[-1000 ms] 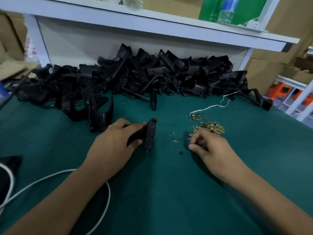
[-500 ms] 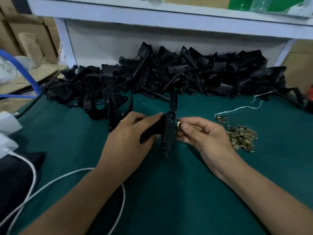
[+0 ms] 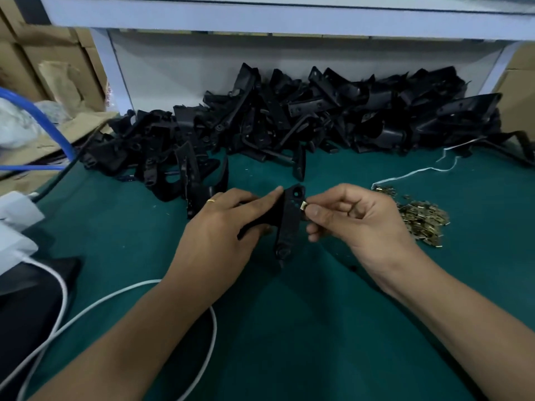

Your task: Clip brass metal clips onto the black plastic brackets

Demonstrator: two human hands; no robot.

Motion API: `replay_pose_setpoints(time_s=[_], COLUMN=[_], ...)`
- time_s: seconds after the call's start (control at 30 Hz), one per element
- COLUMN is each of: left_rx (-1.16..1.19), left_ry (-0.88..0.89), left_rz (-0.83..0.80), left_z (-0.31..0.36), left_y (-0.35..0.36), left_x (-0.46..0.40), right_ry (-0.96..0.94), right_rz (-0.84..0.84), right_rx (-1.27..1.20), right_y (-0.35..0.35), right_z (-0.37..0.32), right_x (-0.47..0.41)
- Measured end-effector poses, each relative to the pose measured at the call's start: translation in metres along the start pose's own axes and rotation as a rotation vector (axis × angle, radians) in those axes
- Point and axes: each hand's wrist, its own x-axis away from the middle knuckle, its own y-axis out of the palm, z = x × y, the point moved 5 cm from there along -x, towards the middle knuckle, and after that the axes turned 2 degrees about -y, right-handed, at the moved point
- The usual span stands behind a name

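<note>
My left hand (image 3: 225,227) grips a black plastic bracket (image 3: 288,224) above the green table mat, holding it upright with its flat strip facing me. My right hand (image 3: 356,218) pinches a small brass clip (image 3: 304,205) between thumb and forefinger, and the clip touches the bracket's right edge near its top. A heap of loose brass clips (image 3: 419,218) lies on the mat just right of my right hand. A long pile of black brackets (image 3: 289,120) fills the back of the table.
A white cable (image 3: 101,302) loops across the mat at the lower left beside a dark object (image 3: 26,299). A white string (image 3: 417,172) lies behind the clips. A white shelf frame (image 3: 260,15) stands over the pile, with cardboard boxes (image 3: 43,68) and a blue hose (image 3: 43,123) at left.
My right hand left the clip heap with one clip and came to the bracket's right edge. My left hand lifted the bracket slightly. The view shifted left and down.
</note>
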Motion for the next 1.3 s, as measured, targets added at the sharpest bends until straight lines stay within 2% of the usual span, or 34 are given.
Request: replay_pose_setpoints(time_s=[0.3,0.67,0.9,1.07,1.17,1.3], left_rx=[-0.080,-0.037,-0.177,-0.390,-0.410,-0.417], left_ry=[0.023,0.010,0.078,0.122,0.131,0.092], left_rz=[-0.073,-0.067,-0.061,-0.030,-0.037,-0.064], left_z=[0.001,0.006,0.018,0.036,0.037,0.036], left_y=[0.004,0.007,-0.002,-0.002,-0.001,0.005], left_x=[0.003,0.002,0.002,0.004,0.004,0.003], right_ry=[-0.040,-0.014,0.042,0.050,0.056,0.055], right_rz=[-0.056,0.005,0.017,0.049,0.056,0.030], right_rx=[0.200,0.054,0.079,0.067,0.062,0.286], right_y=[-0.001,-0.002,-0.002,0.001,-0.001,-0.011], right_z=[-0.007,-0.011,-0.015,-0.017,-0.014,-0.014], right_x=[0.002,0.002,0.002,0.005,0.006,-0.002])
